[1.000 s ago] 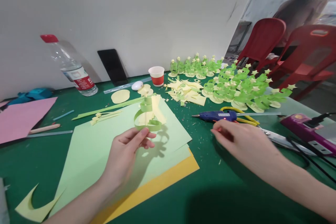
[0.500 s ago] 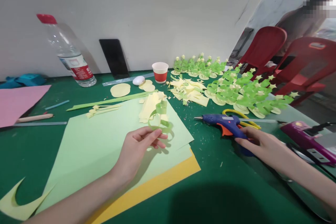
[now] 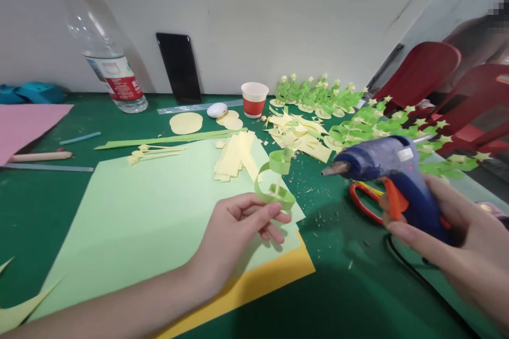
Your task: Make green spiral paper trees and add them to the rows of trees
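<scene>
Between the thumb and fingers of my left hand (image 3: 238, 233) is a curled green paper strip (image 3: 288, 198) with a thin pale stick through it, held above the light green paper sheets (image 3: 159, 206). My right hand (image 3: 457, 238) grips a blue hot glue gun (image 3: 382, 159) by its handle, fingers at the orange trigger. The nozzle points left, toward the paper curl but apart from it. Scissors (image 3: 363, 204) with red and yellow handles lie under the gun, partly hidden by it. Pale yellow strips (image 3: 238, 156) are piled on the sheets just beyond my left hand.
Finished green paper plants with stars (image 3: 318, 98) stand at the back right, beside yellow scraps (image 3: 298, 132). Along the wall are a paper cup (image 3: 254, 100), a phone (image 3: 180, 69) and a plastic bottle (image 3: 115, 74). A black cord (image 3: 421, 278) runs at right; red chairs (image 3: 421, 79) stand beyond.
My right hand has lifted the glue gun off the table and brought it nearer. My left hand, still pinching the green curl, has shifted right. The view has moved slightly.
</scene>
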A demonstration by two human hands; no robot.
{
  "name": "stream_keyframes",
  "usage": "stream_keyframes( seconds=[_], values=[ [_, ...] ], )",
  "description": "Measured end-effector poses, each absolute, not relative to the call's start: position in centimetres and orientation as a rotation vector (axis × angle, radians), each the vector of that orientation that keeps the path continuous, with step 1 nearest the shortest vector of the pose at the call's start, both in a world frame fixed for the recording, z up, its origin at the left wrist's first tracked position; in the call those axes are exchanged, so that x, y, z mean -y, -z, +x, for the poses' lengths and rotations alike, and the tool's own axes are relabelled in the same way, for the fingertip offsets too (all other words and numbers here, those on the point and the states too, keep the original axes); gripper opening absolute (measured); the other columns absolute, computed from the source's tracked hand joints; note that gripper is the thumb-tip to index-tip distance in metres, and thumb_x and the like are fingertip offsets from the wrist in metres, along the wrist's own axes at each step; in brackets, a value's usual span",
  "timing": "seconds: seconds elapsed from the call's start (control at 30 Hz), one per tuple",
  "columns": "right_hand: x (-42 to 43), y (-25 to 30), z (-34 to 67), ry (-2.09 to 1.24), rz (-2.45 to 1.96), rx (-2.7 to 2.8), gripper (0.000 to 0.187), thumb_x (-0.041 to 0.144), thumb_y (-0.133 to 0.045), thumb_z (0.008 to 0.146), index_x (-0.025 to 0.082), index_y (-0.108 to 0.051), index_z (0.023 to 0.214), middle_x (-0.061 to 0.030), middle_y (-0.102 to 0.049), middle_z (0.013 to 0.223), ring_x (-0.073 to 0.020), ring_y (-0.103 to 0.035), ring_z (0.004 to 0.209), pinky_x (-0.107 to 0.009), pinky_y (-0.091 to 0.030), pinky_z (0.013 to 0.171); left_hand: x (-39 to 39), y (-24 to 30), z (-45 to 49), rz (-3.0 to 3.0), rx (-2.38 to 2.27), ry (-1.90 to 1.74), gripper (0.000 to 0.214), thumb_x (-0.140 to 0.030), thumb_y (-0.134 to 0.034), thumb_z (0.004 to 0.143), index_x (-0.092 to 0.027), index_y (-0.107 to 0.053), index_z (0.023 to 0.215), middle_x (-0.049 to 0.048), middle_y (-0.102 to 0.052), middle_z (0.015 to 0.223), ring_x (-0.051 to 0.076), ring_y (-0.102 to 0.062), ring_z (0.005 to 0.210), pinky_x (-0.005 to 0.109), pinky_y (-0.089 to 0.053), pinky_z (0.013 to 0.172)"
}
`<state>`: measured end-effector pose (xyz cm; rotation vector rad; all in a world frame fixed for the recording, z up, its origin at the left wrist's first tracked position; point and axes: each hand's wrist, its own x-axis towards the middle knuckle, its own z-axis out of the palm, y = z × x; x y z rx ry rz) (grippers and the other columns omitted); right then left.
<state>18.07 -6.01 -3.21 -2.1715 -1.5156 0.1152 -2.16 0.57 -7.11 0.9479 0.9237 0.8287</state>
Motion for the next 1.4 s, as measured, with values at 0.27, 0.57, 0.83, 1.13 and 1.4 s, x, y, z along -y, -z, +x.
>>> stream_keyframes(
  seconds=[0.27,0.57,0.83,1.13,1.4],
  values=[
    [5.2,4.7,15.0,-0.323,-2.173,1.224,0.025,0.043,-0.052,0.063,0.029,-0.041,0.08,0.0041,-0.045,0.045,-0.0186,-0.046,0.043,-0.031,-0.043,0.048,-0.5,7.9,-2.5,0.855,-0.873,-0.717,0.014,-0.023,-0.065,0.065,-0.019,-0.067,0.052,0.001,-0.07,0.056,0.011,-0.061,0.045,0.019,-0.049,0.048],
    [4.9,6.6,15.9,-0.031,-2.17,1.276,0.027,0.041,-0.058,0.062,0.027,-0.037,0.073,0.0046,-0.042,0.047,-0.0156,-0.042,0.042,-0.03,-0.031,0.045,-0.6,8.2,-2.4,0.79,-0.816,-0.73,0.012,-0.019,-0.065,0.065,-0.023,-0.068,0.054,-0.0019,-0.071,0.057,0.011,-0.061,0.044,0.018,-0.05,0.047],
    [4.9,6.6,16.0,0.028,-2.19,1.336,0.026,0.042,-0.055,0.066,0.026,-0.035,0.071,0.005,-0.036,0.05,-0.0134,-0.04,0.043,-0.028,-0.021,0.042,-0.7,8.3,-2.4,0.8,-0.794,-0.737,0.012,-0.017,-0.065,0.065,-0.024,-0.069,0.056,-0.0031,-0.071,0.058,0.01,-0.061,0.044,0.017,-0.049,0.047],
    [4.9,6.8,16.3,0.005,-2.217,1.234,0.031,0.047,-0.057,0.058,0.026,-0.039,0.073,0.0045,-0.046,0.05,-0.014,-0.04,0.041,-0.028,-0.03,0.043,-0.7,8.0,-2.5,0.804,-0.772,-0.691,0.015,-0.014,-0.064,0.068,-0.022,-0.068,0.056,-0.0056,-0.07,0.059,0.007,-0.061,0.047,0.013,-0.049,0.049],
    [4.9,6.7,16.0,0.015,-2.224,1.226,0.03,0.045,-0.057,0.06,0.026,-0.038,0.073,0.004,-0.045,0.052,-0.0145,-0.04,0.043,-0.029,-0.03,0.045,-0.8,8.0,-2.5,0.786,-0.734,-0.689,0.017,-0.012,-0.064,0.07,-0.022,-0.069,0.057,-0.0067,-0.07,0.06,0.004,-0.06,0.047,0.01,-0.047,0.049]
  ],
)
